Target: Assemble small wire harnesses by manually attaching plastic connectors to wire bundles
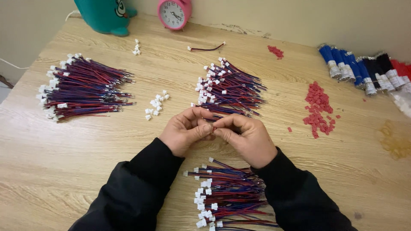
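My left hand and my right hand meet at mid-table, fingertips pinched together on a small red connector piece and a thin red-and-blue wire; the piece is mostly hidden by my fingers. Just beyond my hands lies a pile of red-and-blue wires with white plugs. A similar pile lies between my black sleeves near the table's front edge.
A larger wire bundle lies at the left. Loose white plugs sit left of centre, red connector pieces at the right. Blue and black wire bundles line the far right. A pink clock and teal toy stand at the back.
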